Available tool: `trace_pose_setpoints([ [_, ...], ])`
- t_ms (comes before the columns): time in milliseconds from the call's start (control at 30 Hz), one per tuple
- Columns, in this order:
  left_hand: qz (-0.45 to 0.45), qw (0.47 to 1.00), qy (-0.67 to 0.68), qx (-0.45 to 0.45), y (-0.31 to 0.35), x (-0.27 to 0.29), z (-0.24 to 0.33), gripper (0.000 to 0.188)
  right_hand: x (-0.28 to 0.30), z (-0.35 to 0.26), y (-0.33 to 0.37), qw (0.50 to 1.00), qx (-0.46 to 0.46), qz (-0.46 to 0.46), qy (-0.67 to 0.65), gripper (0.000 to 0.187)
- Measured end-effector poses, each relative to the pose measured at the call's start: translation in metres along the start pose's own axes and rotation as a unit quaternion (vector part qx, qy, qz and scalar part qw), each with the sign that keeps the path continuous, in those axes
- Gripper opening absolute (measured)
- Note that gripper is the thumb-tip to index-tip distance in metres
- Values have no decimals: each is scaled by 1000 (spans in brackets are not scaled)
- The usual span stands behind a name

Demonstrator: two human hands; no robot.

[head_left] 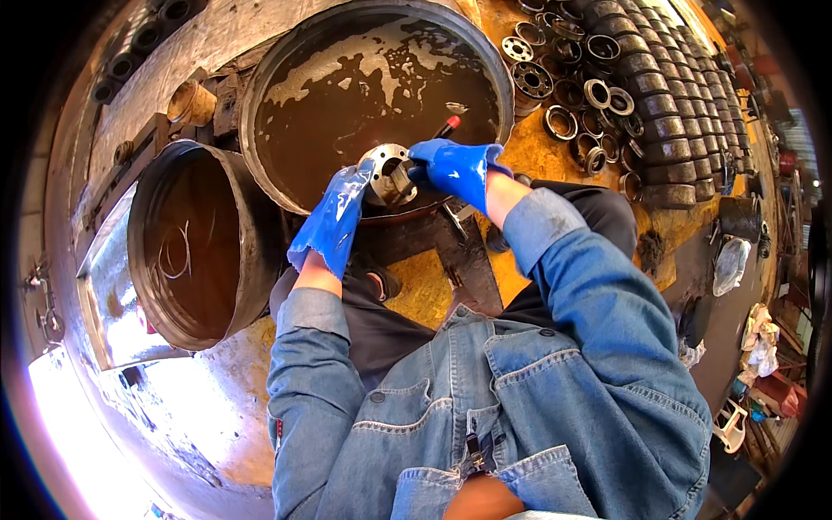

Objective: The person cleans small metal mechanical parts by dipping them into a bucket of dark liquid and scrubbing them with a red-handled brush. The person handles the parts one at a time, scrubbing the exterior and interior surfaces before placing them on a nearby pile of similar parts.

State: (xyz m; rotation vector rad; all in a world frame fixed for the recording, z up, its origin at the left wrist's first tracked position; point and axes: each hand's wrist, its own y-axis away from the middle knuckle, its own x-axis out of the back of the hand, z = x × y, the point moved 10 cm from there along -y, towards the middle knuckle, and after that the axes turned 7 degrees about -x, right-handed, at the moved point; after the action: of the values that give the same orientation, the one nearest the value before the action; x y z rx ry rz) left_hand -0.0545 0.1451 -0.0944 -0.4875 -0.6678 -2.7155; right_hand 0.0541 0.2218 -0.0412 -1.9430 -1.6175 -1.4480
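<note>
Reaching forward and inward, the left hand (334, 212), blue-gloved, slants up to a round flanged metal part (380, 157), its grip holding the left edge. The right hand (458, 165), also gloved, points leftward from a bent arm (598, 277), its grip wrapped around a red-ended tool (451, 124) that angles across the part's bore. The part is held over the near side of a basin (250, 130) of brown liquid (303, 156).

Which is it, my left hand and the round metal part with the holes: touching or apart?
Touching. The head view shows the gloved left hand against the left edge of the round metal part, no gap between.
</note>
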Motion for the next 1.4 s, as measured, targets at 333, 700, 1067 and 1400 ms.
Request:
trace_pose_setpoints([
  [333, 13, 1000, 18, 14, 9, 10, -15, 70, 11, -69, 13, 951, 192, -24, 240, 27],
  [700, 47, 998, 14, 31, 13, 19, -36, 69, 15, -93, 30, 892, 382, 77, 228, 24],
  [1067, 70, 996, 32, 41, 26, 32, -43, 68, 7, -5, 7, 924, -164, -95, -332, 42],
  [1400, 81, 994, 60, 42, 33, 32, -42, 66, 61, 54, 43, 951, -216, 101, -197, 44],
])
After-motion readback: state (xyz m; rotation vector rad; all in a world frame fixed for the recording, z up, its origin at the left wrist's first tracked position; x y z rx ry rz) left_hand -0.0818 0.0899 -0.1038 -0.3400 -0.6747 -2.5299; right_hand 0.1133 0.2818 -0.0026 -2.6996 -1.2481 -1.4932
